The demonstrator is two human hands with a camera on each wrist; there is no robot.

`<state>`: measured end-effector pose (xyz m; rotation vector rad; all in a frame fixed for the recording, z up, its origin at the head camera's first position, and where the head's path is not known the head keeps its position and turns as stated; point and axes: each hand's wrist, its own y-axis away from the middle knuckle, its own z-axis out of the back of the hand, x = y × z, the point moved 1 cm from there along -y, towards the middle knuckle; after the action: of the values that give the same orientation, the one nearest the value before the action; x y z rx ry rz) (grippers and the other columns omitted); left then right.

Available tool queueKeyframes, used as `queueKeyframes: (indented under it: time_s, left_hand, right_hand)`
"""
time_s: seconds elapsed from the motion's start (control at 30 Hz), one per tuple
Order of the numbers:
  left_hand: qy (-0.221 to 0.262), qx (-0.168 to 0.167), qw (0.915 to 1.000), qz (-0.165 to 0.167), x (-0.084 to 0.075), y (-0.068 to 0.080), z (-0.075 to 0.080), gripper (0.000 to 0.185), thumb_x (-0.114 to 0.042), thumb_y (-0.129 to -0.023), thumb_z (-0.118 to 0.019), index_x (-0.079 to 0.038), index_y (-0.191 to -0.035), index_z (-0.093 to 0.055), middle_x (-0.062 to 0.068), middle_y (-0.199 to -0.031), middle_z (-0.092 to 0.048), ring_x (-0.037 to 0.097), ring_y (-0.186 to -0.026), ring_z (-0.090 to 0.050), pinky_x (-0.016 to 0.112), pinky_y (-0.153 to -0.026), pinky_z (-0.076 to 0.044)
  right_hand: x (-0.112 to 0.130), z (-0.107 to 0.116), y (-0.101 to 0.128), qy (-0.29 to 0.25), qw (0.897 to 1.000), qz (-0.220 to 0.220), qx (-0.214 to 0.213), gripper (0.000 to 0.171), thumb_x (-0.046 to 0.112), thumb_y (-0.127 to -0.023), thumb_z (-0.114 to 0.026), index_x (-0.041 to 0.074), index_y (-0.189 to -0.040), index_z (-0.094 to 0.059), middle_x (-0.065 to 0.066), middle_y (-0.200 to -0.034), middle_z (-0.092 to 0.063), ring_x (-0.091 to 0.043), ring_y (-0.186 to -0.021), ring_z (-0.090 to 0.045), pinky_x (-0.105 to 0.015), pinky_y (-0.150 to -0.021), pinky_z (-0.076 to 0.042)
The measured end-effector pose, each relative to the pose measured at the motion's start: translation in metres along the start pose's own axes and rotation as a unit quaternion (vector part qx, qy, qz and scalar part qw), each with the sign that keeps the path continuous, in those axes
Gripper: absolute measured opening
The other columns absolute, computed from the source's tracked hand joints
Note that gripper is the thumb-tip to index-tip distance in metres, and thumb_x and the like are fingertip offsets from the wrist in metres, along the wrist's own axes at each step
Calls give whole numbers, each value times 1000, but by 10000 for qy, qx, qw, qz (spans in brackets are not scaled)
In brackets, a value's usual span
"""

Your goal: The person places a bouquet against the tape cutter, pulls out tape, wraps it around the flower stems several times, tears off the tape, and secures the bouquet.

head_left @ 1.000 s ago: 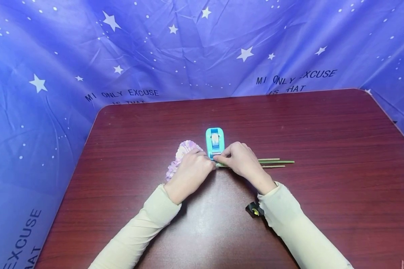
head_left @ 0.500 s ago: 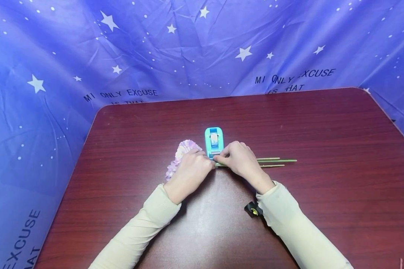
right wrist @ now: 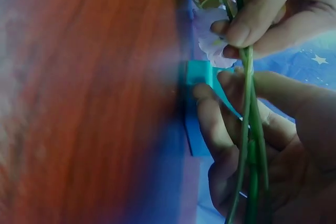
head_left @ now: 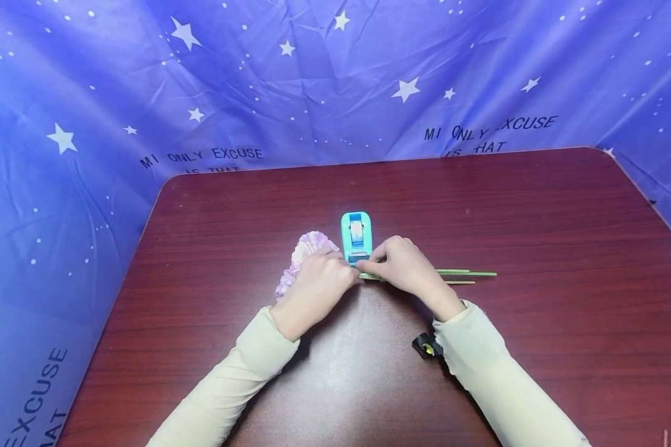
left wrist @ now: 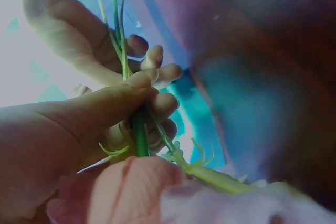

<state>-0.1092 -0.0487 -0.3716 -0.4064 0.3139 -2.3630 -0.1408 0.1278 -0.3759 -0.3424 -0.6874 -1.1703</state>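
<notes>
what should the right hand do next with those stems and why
Probably draw a short strip from the tape dispenser. Both the left hand and the right hand pinch the green stems together just in front of it, the right hand's fingertips at its near end, and no tape shows around the stems.

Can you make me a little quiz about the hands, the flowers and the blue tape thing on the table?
1. True or false: the left hand pinches the green stems just below the pink flower heads.
2. What does the right hand hold?
A. a pair of scissors
B. the same green stems
C. a cup
3. Fill in the missing word: the turquoise tape dispenser stands on the table just ______ the two hands, on the far side from the person.

Key
1. True.
2. B. The stem ends stick out past the right hand, to the right.
3. Behind.
</notes>
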Motion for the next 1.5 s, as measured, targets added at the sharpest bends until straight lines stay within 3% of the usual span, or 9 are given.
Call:
queueKeyframes:
  time_s: [0.23, 0.37, 0.5, 0.6, 0.83, 1.13, 1.23, 1.37, 1.5]
  left_hand:
    - [0, -213, 9997, -82, 0, -2, 9, 18, -15, -82, -74, -23, -67, -66, -9, -64, -67, 10, -69, -62, 25, -70, -44]
    - [-81, -371, 9992, -86, -1, -2, 11, 20, -15, -81, -73, -22, -65, -65, -9, -62, -65, 10, -64, -60, 24, -68, -43]
    - [14, -520, 9986, -118, -2, -3, 14, 17, -19, -84, -73, -19, -68, -68, -8, -64, -66, 10, -62, -57, 23, -70, -44]
    - [95, -660, 9976, -180, -2, -3, 16, 17, -17, -85, -73, -17, -69, -68, -7, -64, -66, 10, -61, -54, 22, -70, -43]
    - [67, -977, 9948, -265, -3, -4, 21, 15, -14, -84, -72, -16, -70, -66, -5, -67, -66, 12, -64, -56, 24, -71, -44]
    - [479, -854, 9952, -86, -1, -3, 25, 11, -22, -84, -77, -14, -82, -70, -4, -74, -71, 13, -71, -63, 26, -79, -46]
    - [596, -885, 9943, -81, 1, -3, 25, 10, -21, -85, -77, -15, -86, -69, -5, -75, -71, 12, -72, -64, 27, -81, -47]
    - [573, -913, 9941, -131, 3, -3, 27, 8, -19, -86, -75, -17, -90, -69, -6, -75, -72, 12, -73, -65, 26, -81, -47]
    - [404, -865, 9954, -113, 6, -3, 28, 10, -22, -85, -77, -19, -95, -74, -6, -78, -73, 12, -74, -66, 26, -80, -46]
  right_hand:
    - [1, 8, 4, -310, 9994, -19, 127, 34, 35, -90, -70, 13, -64, -71, 4, -52, -57, -7, -49, -49, -25, -52, -38]
    - [4, 11, 6, -18, 10000, -39, 45, 39, 38, -91, -69, 14, -60, -68, 10, -49, -46, -7, -50, -42, -26, -51, -35]
    - [8, 13, 9, 366, 9992, -118, -92, 52, 42, -92, -67, 18, -48, -50, 14, -47, -29, -7, -50, -30, -25, -48, -25]
    - [12, 17, 11, 469, 9986, -228, -119, 57, 44, -92, -67, 22, -46, -42, 13, -45, -29, -8, -48, -34, -25, -48, -24]
    - [14, 24, 16, 500, 9982, -221, -230, 59, 46, -90, -68, 23, -44, -41, 13, -45, -26, -8, -48, -31, -25, -48, -23]
    - [17, 26, 19, 1005, 9926, -317, -604, 57, 50, -88, -69, 22, -43, -48, 12, -46, -27, -10, -49, -29, -27, -45, -22]
    - [17, 28, 19, 978, 9918, -264, -783, 47, 47, -88, -70, 22, -50, -59, 12, -47, -40, -9, -48, -39, -28, -45, -29]
    - [18, 31, 19, 754, 9870, 61, -1419, 25, 38, -90, -71, 19, -75, -75, 7, -64, -65, -13, -57, -57, -32, -53, -42]
    - [21, 34, 19, 456, 9747, 611, -2103, 15, 25, -92, -70, 12, -88, -75, 1, -74, -66, -15, -66, -59, -33, -62, -45]
